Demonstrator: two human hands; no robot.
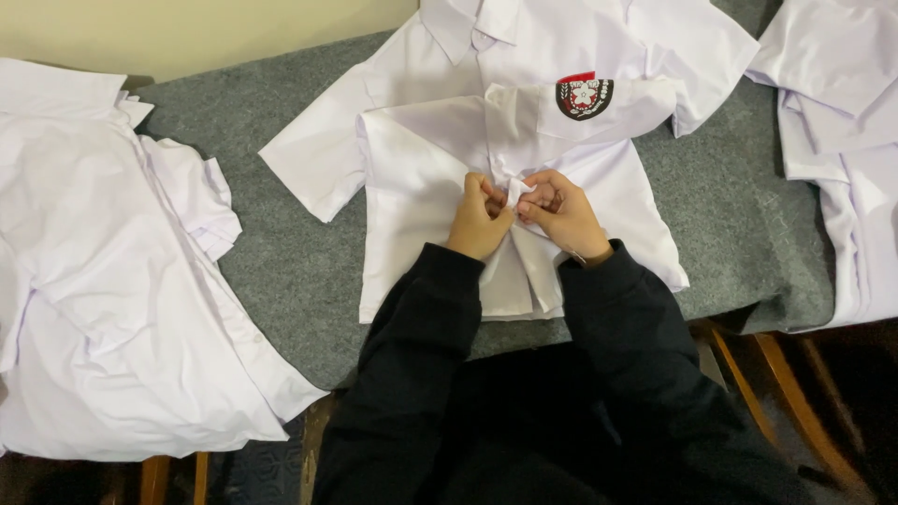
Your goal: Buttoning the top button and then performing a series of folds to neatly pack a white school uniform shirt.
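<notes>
White cotton fills the middle of the frame: a short-sleeved shirt [421,178] lies front-up on a grey felt table [290,271], its badge pocket [585,96] toward the top. Both hands meet at the front placket in the centre. The left hand [479,223] pinches one edge of the fabric while the right hand [559,213] pinches the other, fingertips close together, seemingly at a button. A second shirt [561,37] lies beneath it. Heaps of white shirts sit at the left edge [103,281] and the upper right [842,140].
</notes>
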